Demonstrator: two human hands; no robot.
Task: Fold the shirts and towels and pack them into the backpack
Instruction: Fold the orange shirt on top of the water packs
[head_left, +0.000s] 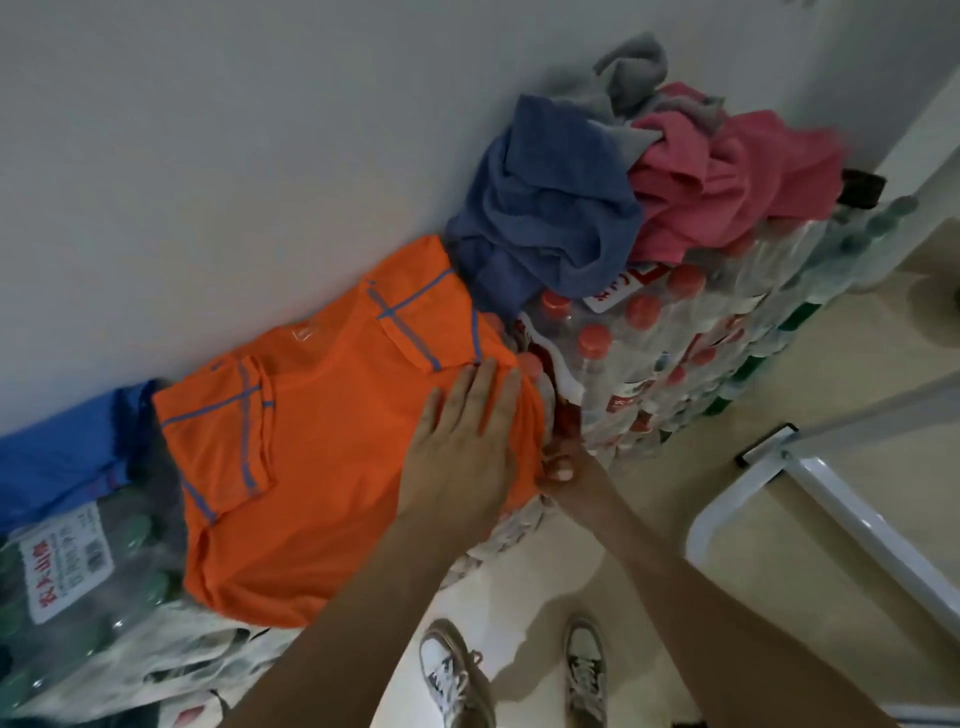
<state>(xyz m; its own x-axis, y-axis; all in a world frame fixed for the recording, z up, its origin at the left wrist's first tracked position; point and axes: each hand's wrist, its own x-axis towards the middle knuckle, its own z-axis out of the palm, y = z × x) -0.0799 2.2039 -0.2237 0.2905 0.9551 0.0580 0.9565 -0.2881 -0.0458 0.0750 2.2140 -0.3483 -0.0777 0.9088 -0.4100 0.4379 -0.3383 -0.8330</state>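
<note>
While the left hand (462, 447) lies flat, fingers straight, on the orange shirt (322, 467), the right hand (563, 463) pinches its edge beside the bottled-water packs (675, 353).

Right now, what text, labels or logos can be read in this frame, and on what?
"农夫山泉", red, on the white label of the shrink-wrapped green-capped bottle pack; small print too small.
Unreadable, partly covered: white-and-red label on the red-capped bottle pack.
Blurred: neck mark on the orange shirt.
</note>
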